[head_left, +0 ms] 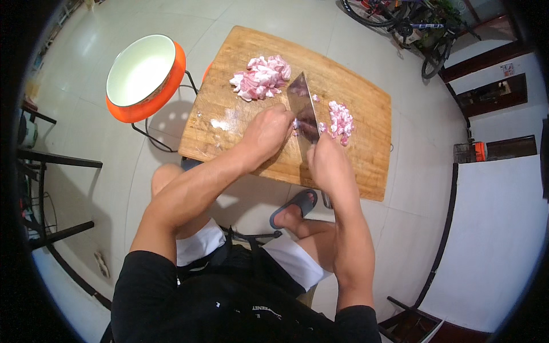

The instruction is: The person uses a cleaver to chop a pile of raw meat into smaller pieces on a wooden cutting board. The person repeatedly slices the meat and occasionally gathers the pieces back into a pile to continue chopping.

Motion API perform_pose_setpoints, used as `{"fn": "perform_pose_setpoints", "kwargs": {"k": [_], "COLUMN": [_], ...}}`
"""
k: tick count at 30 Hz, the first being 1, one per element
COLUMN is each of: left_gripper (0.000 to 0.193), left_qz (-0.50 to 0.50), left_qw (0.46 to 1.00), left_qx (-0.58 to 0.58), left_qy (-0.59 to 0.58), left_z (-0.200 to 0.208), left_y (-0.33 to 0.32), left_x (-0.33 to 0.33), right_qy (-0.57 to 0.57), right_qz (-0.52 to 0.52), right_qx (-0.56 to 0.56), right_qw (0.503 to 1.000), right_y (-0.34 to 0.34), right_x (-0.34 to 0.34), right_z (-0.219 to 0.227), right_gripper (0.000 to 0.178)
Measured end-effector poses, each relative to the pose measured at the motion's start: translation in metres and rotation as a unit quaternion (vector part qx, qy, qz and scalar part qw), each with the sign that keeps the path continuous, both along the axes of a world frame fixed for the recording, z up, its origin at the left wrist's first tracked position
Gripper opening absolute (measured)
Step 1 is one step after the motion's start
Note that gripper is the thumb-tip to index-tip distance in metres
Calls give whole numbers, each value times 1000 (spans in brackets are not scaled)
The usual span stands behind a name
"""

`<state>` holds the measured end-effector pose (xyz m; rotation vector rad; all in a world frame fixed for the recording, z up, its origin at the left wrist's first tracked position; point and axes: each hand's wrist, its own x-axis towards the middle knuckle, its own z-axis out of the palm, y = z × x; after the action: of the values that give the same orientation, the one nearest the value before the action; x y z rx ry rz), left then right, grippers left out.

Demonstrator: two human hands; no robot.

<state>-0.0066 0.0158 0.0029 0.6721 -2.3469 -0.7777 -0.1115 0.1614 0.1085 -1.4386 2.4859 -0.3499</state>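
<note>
My right hand [330,164] is closed round the handle of a cleaver [303,106], whose broad steel blade stands on a wooden cutting board [366,171]. Left of the blade, my left hand [267,134] has its fingers curled down on a piece of meat [295,128], mostly hidden under the fingertips. Beyond that hand lies a heap of pink and white meat chunks [262,79]. A smaller pile of finely diced meat [341,121] sits right of the cleaver, with a few stray bits between the pile and the blade.
On the left, a white-lined orange bowl [142,71] rests on a black wire stand [157,140]. Bicycles [409,28] stand at the far right. A black metal frame [60,163] is at the left edge. Below the board are my legs and a grey slipper [297,207] on the tiled floor.
</note>
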Motion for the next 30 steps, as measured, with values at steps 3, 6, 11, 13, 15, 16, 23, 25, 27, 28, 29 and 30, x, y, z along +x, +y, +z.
{"fn": "perform_pose_setpoints", "kwargs": {"k": [3,6,11,13,15,16,23,25,27,28,29,30], "left_gripper": [11,9,10,12,14,15,16,16,16,15,15,15], "left_qz": [-18,-33,-42,-26,0,11,36,30,19,13,8,2], "left_qw": [1000,999,999,999,999,1000,999,999,999,1000,1000,1000], "left_qx": [9,-24,-24,-29,-33,-28,-7,1,-3,0,3,6], "left_qy": [15,-8,24,19,0,-4,25,34,34,25,16,8], "left_z": [2,-2,2,1,4,4,7,7,4,5,8,10], "left_y": [4,3,5,5,6,5,3,4,3,4,5,7], "left_x": [0,-2,4,5,2,3,-1,-1,-2,-1,1,1], "right_qy": [-8,9,-162,-298,-415,-421,-261,-161,-93,-74,-55,-35], "right_qz": [-24,7,-42,-103,-147,-166,-193,-166,-166,-144,-123,-103], "right_qx": [31,4,6,5,-10,0,-1,-11,-21,-34,-48,-62], "right_qw": [999,1000,986,949,898,892,946,973,982,986,990,992], "right_y": [6,-8,-34,-23,1,10,50,52,48,44,42,41], "right_x": [7,-8,-52,-66,-81,-84,-102,-95,-77,-64,-51,-41], "right_z": [5,-9,-26,-31,-38,-37,-29,-27,-16,-8,-2,1], "right_gripper": [29,30,24,23,22,21,24,25,29,29,28,28]}}
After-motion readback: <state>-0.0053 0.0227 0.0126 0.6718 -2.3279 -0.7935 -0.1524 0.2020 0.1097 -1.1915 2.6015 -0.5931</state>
